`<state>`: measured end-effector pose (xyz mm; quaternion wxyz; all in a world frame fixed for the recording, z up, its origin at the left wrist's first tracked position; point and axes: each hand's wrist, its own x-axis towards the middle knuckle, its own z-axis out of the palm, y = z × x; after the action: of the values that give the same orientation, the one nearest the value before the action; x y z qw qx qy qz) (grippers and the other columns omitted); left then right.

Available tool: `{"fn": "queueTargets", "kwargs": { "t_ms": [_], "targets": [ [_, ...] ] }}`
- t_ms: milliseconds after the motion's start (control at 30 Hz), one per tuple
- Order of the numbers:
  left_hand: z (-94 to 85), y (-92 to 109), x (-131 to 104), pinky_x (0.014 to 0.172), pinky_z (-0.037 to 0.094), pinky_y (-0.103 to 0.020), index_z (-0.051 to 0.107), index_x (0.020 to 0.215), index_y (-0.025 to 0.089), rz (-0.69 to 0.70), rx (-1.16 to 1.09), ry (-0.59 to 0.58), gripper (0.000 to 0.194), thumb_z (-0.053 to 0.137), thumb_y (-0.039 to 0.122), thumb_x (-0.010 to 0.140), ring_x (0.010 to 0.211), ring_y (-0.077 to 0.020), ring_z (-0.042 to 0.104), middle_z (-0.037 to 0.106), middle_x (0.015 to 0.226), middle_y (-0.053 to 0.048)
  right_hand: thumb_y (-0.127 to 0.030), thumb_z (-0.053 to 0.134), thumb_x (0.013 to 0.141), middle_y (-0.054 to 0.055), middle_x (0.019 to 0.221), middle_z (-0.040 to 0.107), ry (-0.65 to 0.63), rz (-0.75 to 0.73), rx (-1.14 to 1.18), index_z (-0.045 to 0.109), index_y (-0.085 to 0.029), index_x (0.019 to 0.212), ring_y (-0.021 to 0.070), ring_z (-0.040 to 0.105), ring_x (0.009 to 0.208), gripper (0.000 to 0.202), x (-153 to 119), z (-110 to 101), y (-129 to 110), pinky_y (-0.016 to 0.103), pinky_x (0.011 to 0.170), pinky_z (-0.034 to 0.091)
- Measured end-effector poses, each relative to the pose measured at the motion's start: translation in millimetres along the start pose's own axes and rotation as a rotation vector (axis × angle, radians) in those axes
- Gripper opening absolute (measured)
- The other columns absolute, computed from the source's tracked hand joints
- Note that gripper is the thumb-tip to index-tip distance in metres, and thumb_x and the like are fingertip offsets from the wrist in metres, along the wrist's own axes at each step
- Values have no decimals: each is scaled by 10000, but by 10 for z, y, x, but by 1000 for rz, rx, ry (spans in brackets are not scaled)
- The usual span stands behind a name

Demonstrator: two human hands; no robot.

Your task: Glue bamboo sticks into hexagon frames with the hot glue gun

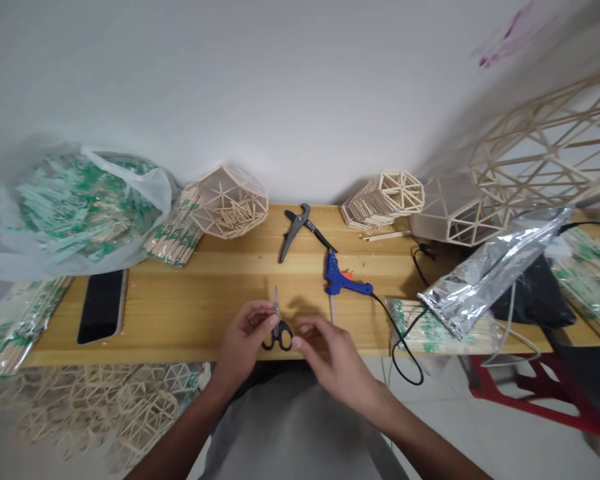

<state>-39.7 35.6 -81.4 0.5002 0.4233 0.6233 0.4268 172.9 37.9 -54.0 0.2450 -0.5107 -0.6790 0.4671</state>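
Small scissors with black handles [279, 335] are between my hands near the table's front edge, blades pointing away from me. My left hand [249, 333] is closed on them, thumb and fingers at the pivot. Beside the right handle loop, my right hand [330, 353] has its thumb tip at the loop and its fingers curled but apart, with nothing seen between them. Beyond the hands lie a blue glue gun [337, 279] with an orange trigger and a dark grey cutter [295, 232] with its handles spread.
A phone [103, 307] lies at the left by a plastic bag [165, 193] of green wrappers. Stick frames [230, 200] stand along the wall, more at the right. A black cord [405, 340] hangs over the table's front edge, near a foil bag [495, 273] and packed sticks.
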Motion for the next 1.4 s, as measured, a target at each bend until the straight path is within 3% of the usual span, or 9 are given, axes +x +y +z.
{"fn": "queueTargets", "kwargs": {
  "t_ms": [100, 167, 267, 367, 533, 700, 867, 1100, 1400],
  "targets": [
    [230, -22, -145, 890, 633, -384, 680, 1023, 261, 17, -13, -1, 289, 698, 520, 895, 962, -227, 757, 783, 983, -57, -531, 649, 1015, 37, 925, 758, -51, 177, 415, 675, -231, 1085, 191, 742, 789, 310, 5, 227, -33, 322, 730, 638],
    [280, -53, -234, 774, 633, -351, 695, 1086, 263, -19, -10, -73, 317, 660, 535, 926, 891, -217, 749, 781, 1004, -65, -608, 659, 985, 32, 898, 740, -20, 240, 519, 671, -221, 1005, 180, 730, 760, 388, 5, 277, 16, 311, 696, 635],
    [170, -98, -283, 534, 530, -287, 692, 1203, 258, -99, 57, -186, 404, 613, 563, 951, 638, -168, 662, 759, 902, -41, -645, 707, 937, 28, 887, 731, -35, 281, 520, 680, -212, 969, 169, 718, 723, 435, -18, 205, 123, 299, 662, 615],
    [-86, -100, -218, 603, 535, -288, 677, 1214, 252, -73, 192, -234, 388, 659, 523, 937, 661, -173, 669, 712, 779, 7, -600, 714, 943, 3, 801, 707, -86, 308, 481, 708, -205, 1018, 160, 684, 650, 401, -48, 54, 197, 295, 627, 585],
    [-396, -44, -93, 817, 604, -359, 719, 1117, 267, 181, 491, -276, 212, 669, 403, 963, 916, -219, 731, 768, 1024, -51, -320, 603, 1046, 16, 836, 759, -89, 201, 210, 753, -229, 1099, 171, 696, 668, 183, -42, -88, 194, 310, 681, 578],
    [-379, -144, -92, 923, 624, -391, 733, 1274, 294, 535, 759, -275, 285, 591, 323, 1028, 1055, -238, 724, 735, 1176, -85, -178, 533, 1070, 95, 1099, 759, 91, -23, -200, 738, -228, 1153, 243, 745, 1007, 227, -21, -31, 171, 386, 908, 613],
    [-332, -276, -80, 957, 604, -407, 734, 1314, 300, 649, 921, -224, 325, 500, 324, 1089, 1093, -245, 706, 732, 1185, -79, -280, 614, 1067, 160, 1234, 706, 71, -181, -553, 698, -203, 1311, 318, 676, 1136, 269, -34, 57, 154, 492, 1009, 598],
    [-379, -303, -110, 866, 565, -369, 688, 1409, 304, 771, 1030, -252, 381, 504, 238, 1082, 935, -231, 686, 742, 1030, -49, -20, 555, 1002, 151, 1146, 717, 8, -346, -734, 679, -142, 1388, 279, 648, 1077, 423, -66, 123, 282, 390, 988, 574],
    [-403, -205, -19, 769, 559, -361, 476, 1602, 235, 917, 1128, -523, 635, 478, 55, 993, 872, -254, 656, 706, 904, -55, -156, 572, 1072, 113, 1046, 764, 29, -370, -787, 635, -200, 1484, 283, 664, 962, 419, -234, 23, 535, 427, 878, 561]
  ]
}}
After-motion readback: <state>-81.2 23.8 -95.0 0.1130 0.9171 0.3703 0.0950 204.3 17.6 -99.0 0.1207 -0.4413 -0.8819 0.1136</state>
